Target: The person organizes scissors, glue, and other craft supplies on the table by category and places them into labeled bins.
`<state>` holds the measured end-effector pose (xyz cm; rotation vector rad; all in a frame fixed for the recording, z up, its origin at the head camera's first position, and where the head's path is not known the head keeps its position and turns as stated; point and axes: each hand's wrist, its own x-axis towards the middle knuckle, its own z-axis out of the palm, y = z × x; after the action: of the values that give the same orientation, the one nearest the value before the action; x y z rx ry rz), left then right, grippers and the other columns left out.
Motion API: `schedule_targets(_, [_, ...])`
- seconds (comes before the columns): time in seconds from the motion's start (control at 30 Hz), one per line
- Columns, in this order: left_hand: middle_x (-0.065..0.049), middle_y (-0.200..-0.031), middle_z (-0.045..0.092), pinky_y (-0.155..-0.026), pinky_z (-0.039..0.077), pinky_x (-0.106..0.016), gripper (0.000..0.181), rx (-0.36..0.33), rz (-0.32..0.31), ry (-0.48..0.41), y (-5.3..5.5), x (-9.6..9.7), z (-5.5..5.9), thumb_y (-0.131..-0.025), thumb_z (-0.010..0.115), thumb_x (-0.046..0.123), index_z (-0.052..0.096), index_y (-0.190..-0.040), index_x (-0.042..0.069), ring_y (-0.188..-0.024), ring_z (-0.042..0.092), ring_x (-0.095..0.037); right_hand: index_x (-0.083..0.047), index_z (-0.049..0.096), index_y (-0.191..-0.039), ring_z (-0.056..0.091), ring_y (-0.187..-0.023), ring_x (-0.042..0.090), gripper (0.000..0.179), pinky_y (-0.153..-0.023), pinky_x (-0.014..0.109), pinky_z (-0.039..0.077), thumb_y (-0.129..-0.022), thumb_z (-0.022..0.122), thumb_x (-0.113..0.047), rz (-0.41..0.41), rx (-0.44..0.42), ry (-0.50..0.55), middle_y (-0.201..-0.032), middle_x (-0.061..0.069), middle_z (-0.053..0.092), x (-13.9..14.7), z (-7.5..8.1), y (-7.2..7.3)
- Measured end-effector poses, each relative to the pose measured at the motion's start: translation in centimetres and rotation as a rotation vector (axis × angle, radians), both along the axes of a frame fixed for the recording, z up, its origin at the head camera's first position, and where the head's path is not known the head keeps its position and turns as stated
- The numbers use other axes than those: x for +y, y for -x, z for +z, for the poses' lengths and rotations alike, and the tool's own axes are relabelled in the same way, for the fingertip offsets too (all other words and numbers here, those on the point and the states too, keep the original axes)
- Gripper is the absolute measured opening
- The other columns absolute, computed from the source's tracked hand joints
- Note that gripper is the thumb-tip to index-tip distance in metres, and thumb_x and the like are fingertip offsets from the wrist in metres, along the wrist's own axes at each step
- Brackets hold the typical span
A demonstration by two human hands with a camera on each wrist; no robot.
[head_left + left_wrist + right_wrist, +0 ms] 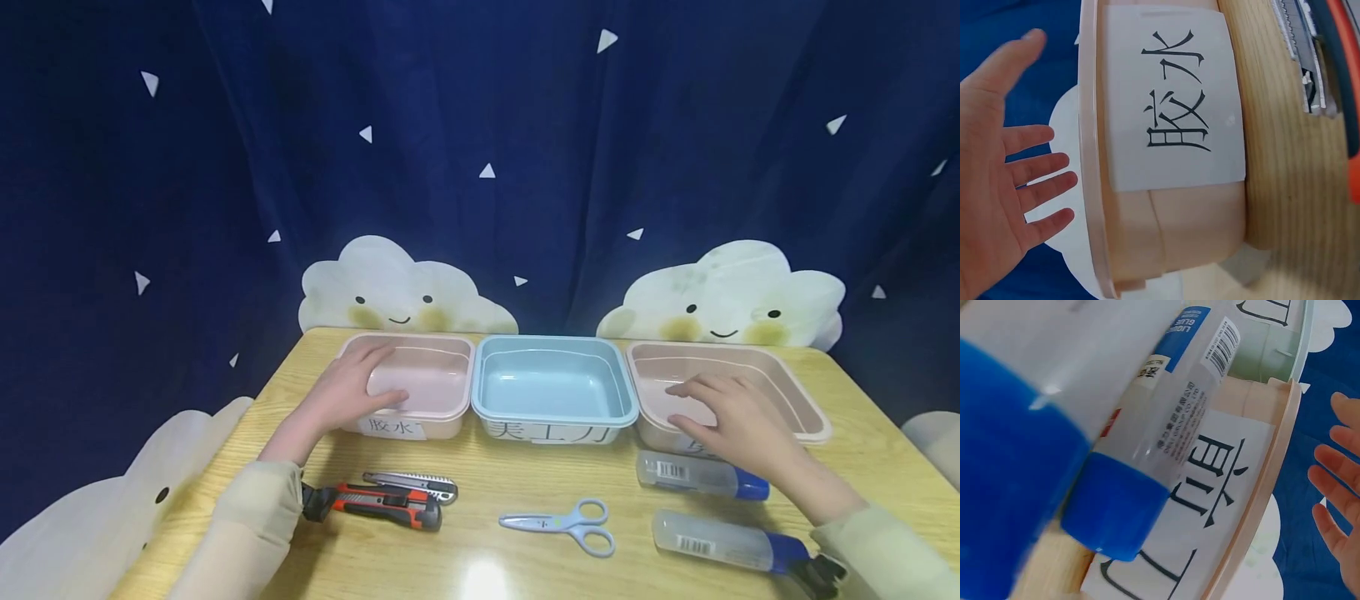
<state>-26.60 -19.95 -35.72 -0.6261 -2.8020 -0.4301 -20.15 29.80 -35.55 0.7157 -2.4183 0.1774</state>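
We see pink boxes [442,429], a light blue box [551,392], pale blue scissors [575,522] and a red-and-black knife [386,502]. We find blue caps [752,485] on bottles [712,537] and white triangles [607,41] across a navy curtain [450,75].

The table [457,542] looks bright, with a very shiny white spot at the near middle, while the dark blue curtain [450,83] behind it looks dim. A soft shadow lies under the left sleeve [243,521], and the blue tub [555,431] has a little shine inside. In the right wrist view, the nearest glue bottle [1035,394] is blurry, but the writing on the next one [1154,425] is clear.
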Motion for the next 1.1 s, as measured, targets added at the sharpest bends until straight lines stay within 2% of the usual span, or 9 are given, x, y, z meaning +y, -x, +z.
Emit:
schedule_targets(0.17, [-0.012,-0.138,0.042,-0.097,0.035,-0.058,0.08,-0.055,0.048,-0.024,-0.8,-0.6,-0.2,-0.072,0.067,0.055,0.043,-0.135,0.01,-0.122,0.041,-0.033,-0.018,0.067,-0.082,0.058,-0.066,0.012,0.025,-0.058,0.031,0.048,-0.06,0.08,-0.017,0.036,0.0,0.011,-0.075,-0.008,0.061,0.6,-0.5,-0.9])
schedule_targets(0.37, [-0.012,-0.136,0.044,-0.096,0.035,-0.058,0.078,-0.049,0.084,-0.066,-1.3,-1.2,-0.6,-0.07,0.071,0.05,0.044,-0.133,0.012,-0.119,0.044,-0.035,-0.025,0.065,-0.079,0.056,-0.066,0.003,0.023,-0.056,0.025,0.048,-0.063,0.08,-0.017,0.051,-0.08,0.002,-0.073,-0.016,0.059,0.9,-0.8,-2.3])
schedule_targets(0.57, [-0.016,-0.136,0.043,-0.098,0.031,-0.059,0.081,-0.069,0.117,-0.101,-1.8,-1.6,-1.5,-0.071,0.07,0.052,0.043,-0.133,0.008,-0.121,0.04,-0.037,-0.031,0.065,-0.077,0.051,-0.066,-0.007,0.022,-0.053,0.014,0.043,-0.064,0.08,-0.021,0.061,-0.179,0.003,-0.074,-0.026,0.054,1.3,-1.4,-3.9])
schedule_targets(0.73, [-0.021,-0.136,0.04,-0.1,0.026,-0.059,0.087,-0.105,0.176,-0.14,-2.0,-2.4,-2.2,-0.069,0.069,0.056,0.041,-0.135,0.006,-0.122,0.035,-0.041,-0.031,0.064,-0.079,0.047,-0.066,-0.008,0.023,-0.051,0.017,0.043,-0.064,0.081,-0.025,0.107,-0.237,0.0,-0.075,-0.027,0.051,1.9,-2.2,-4.8])
schedule_targets(0.9, [-0.023,-0.139,0.033,-0.102,0.024,-0.062,0.09,-0.153,0.238,-0.229,-2.3,-3.1,-2.9,-0.068,0.071,0.056,0.041,-0.134,0.003,-0.126,0.027,-0.042,-0.031,0.063,-0.081,0.048,-0.067,-0.007,0.023,-0.052,0.019,0.045,-0.066,0.08,-0.03,0.161,-0.32,0.006,-0.077,-0.025,0.053,2.2,-3.1,-5.4])
schedule_targets(1.1, [-0.024,-0.145,0.017,-0.101,0.029,-0.063,0.102,-0.218,0.291,-0.354,-2.7,-3.4,-3.6,-0.067,0.071,0.058,0.028,-0.141,0.002,-0.13,0.02,-0.043,-0.032,0.062,-0.084,0.048,-0.07,-0.008,0.03,-0.052,0.019,0.044,-0.064,0.076,-0.049,0.158,-0.376,-0.011,-0.081,-0.024,0.055,2.7,-4.3,-6.4])
